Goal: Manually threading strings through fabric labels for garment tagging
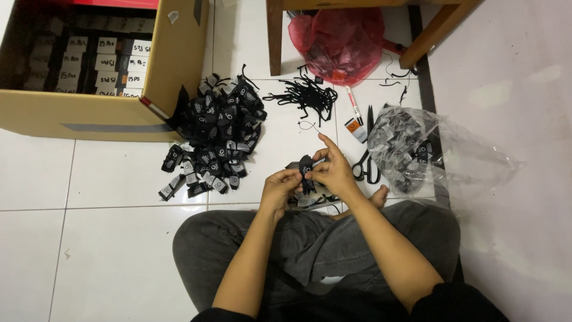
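Holding a black tag [305,170], both hands; cardboard box [89,113] contains labelled packs [113,65].

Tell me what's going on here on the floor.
A person sits cross-legged on the white tiled floor, holding a small black tag between the left hand and the right hand. A pile of similar black tags lies ahead to the left, beside an open cardboard box. A tangle of black strings, a marker, scissors and a clear plastic bag holding more tags sit close by.
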